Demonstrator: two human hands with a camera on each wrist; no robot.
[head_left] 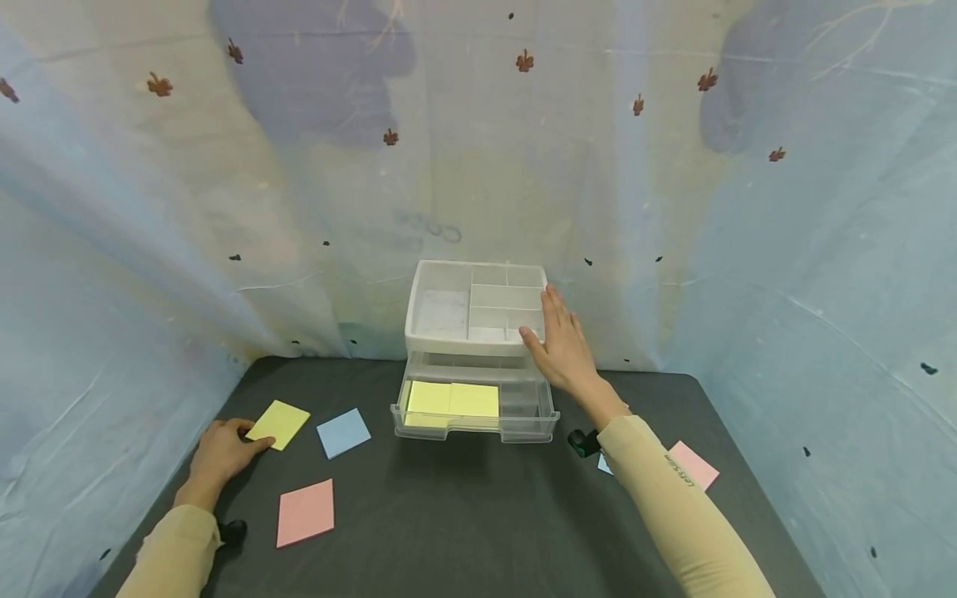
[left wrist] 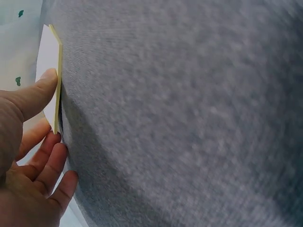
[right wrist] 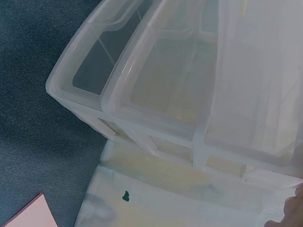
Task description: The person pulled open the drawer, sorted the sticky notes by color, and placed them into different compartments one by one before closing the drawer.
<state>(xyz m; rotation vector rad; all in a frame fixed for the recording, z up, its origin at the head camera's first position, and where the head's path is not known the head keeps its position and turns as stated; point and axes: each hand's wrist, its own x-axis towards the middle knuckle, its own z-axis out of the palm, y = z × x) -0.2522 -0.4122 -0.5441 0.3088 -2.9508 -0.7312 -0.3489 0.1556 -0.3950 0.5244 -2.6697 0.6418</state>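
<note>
At the table's left side my left hand (head_left: 218,458) holds a yellow sticky note pad (head_left: 281,423) between thumb and fingers. The left wrist view shows the thumb on the pad's (left wrist: 49,59) near face, the other fingers bent loosely below. My right hand (head_left: 566,353), fingers straight, is at the right side of a white drawer organizer (head_left: 441,342); whether the palm touches it cannot be told. Its clear drawer (head_left: 527,430) is pulled out, with yellow sticky note pads (head_left: 474,400) inside. In the right wrist view, only fingertips (right wrist: 289,215) show beside the organizer (right wrist: 156,127).
A blue pad (head_left: 344,433) and a pink pad (head_left: 306,512) lie left of the organizer. Beyond the right forearm are another pink pad (head_left: 695,465) and a partly hidden blue one (head_left: 604,465). A patterned curtain (head_left: 478,166) hangs around the dark table (head_left: 463,531).
</note>
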